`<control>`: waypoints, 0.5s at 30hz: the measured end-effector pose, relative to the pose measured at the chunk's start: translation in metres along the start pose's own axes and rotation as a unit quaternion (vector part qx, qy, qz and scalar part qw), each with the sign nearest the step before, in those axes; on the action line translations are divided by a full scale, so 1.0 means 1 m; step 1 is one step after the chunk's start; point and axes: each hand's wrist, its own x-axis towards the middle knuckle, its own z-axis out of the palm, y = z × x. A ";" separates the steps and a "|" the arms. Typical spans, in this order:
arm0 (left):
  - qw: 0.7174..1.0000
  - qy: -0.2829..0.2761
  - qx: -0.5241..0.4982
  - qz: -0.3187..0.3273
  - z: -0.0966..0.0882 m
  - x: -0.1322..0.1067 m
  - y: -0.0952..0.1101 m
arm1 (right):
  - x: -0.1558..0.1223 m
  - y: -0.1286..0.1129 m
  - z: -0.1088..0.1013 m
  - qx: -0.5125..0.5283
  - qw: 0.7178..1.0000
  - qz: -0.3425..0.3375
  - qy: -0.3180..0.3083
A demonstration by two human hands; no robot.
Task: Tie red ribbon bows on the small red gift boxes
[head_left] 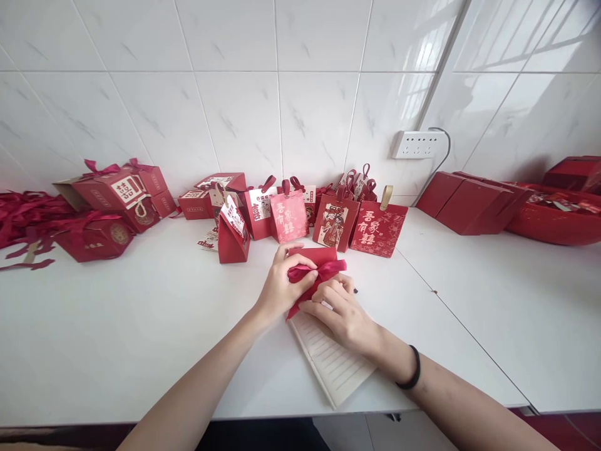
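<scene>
A red gift box lies in front of me at the upper end of a lined notebook. Dark pink ribbon crosses the box and forms a bow on it. My left hand pinches the bow's left loop between thumb and fingers. From the right, my right hand bends over the box's near side with its fingers curled in at the ribbon below the knot. What those fingertips grip is mostly hidden behind the hand.
Several finished red gift boxes stand along the tiled wall. Ribbon strips and bow-tied boxes are piled at left. Plain red boxes and a red basin sit at right, below a power strip.
</scene>
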 end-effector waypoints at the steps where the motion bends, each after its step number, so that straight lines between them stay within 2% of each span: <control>1: 1.000 0.003 0.001 -0.001 0.000 0.000 0.000 | 0.000 0.000 0.000 0.001 1.000 -0.004 0.001; 11: 1.000 0.018 0.004 -0.020 0.001 0.000 0.004 | -0.001 -0.003 0.000 0.014 0.999 -0.042 -0.016; 15: 1.000 0.013 -0.001 -0.009 0.001 0.000 0.001 | 0.000 0.003 -0.004 0.038 0.999 -0.037 0.005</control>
